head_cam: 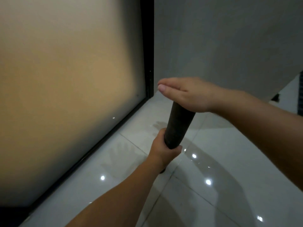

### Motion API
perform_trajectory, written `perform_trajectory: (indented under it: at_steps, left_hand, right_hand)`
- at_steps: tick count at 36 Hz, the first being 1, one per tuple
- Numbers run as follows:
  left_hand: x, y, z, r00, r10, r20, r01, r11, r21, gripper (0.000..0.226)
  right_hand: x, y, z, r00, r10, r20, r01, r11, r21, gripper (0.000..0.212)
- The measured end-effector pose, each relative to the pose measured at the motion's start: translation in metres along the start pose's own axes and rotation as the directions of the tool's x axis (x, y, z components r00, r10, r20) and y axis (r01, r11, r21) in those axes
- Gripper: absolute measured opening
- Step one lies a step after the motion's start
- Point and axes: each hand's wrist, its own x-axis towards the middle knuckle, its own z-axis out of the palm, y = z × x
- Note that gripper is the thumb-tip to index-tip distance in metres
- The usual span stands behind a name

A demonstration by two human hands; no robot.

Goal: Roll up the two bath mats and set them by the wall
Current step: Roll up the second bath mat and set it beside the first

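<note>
I see one dark rolled bath mat (pixel 177 126) standing nearly upright on end, tilted slightly to the right at the top, its lower end down on the white tiled floor (pixel 213 202) close to the corner where the frosted glass panel (pixel 65 79) meets the grey wall (pixel 229 38). My left hand (pixel 164 153) grips the roll low down, fingers (pixel 177 149) clamped around it, while my right hand (pixel 185 94) lies flat on the top end, fingers together and stretched out, not curled over it. The roll stands apart from both the glass and the wall, with bare floor between it and the black frame (pixel 147 46) that edges the panel and runs along its base. The floor to the right and toward me is open glossy tile, showing bright ceiling-light reflections and the shadows of my arms. At the far right edge, past the end of the wall, something dark and striped shows, too small for me to tell what it is.
</note>
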Motion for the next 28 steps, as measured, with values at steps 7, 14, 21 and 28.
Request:
perform_trajectory:
  at_steps: [7,14,21,28]
  left_hand:
    - [-0.004,0.001,-0.004,1.0,0.022,-0.014,-0.023,0.998,-0.063,0.054]
    - [-0.01,-0.004,-0.003,0.999,0.039,-0.024,-0.04,0.999,-0.029,0.045]
    - [-0.013,-0.005,0.001,0.999,0.04,-0.012,-0.039,0.996,0.085,0.041]
    - [-0.011,0.014,-0.006,0.996,0.094,0.008,-0.093,0.959,0.268,0.031]
  right_hand:
    - [0.005,-0.008,-0.021,0.991,-0.03,-0.128,0.046,0.99,0.13,0.054]
    - [0.015,-0.013,0.012,0.999,0.009,0.052,-0.006,0.998,-0.057,0.053]
    - [0.022,-0.018,0.022,0.998,0.054,0.025,-0.05,0.99,-0.132,0.074]
    - [0.006,-0.007,-0.021,0.965,0.133,0.226,-0.105,0.986,-0.133,0.054]
